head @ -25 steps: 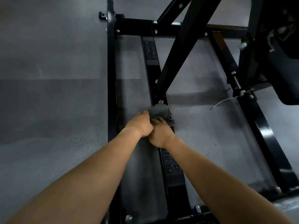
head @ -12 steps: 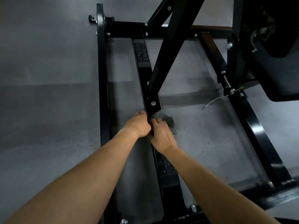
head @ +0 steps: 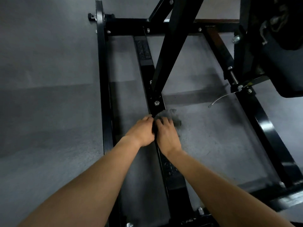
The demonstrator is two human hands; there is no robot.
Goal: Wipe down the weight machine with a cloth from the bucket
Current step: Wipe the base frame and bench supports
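The black steel frame of the weight machine [head: 144, 63] lies low over the grey floor, with a long centre bar running towards me. A slanted strut [head: 170, 51] bolts onto that bar. Just below the bolt, a dark grey cloth [head: 172, 115] is bunched on the bar and spills to its right side. My left hand [head: 141, 132] and my right hand [head: 166, 134] sit side by side on the bar, fingers curled into the cloth. Most of the cloth is hidden under my hands. No bucket is in view.
A left rail [head: 102, 79] and a right rail [head: 262, 118] run parallel to the centre bar, joined by a cross bar [head: 131, 24] at the far end. A bulky black machine part [head: 275, 46] hangs at the upper right, with a thin loose wire [head: 219, 98] below it. Grey floor [head: 45, 95] spreads left.
Both hands have slid with the cloth down the centre bar towards me, uncovering the bolt at the strut's foot. The cloth now bulges to the right of the bar.
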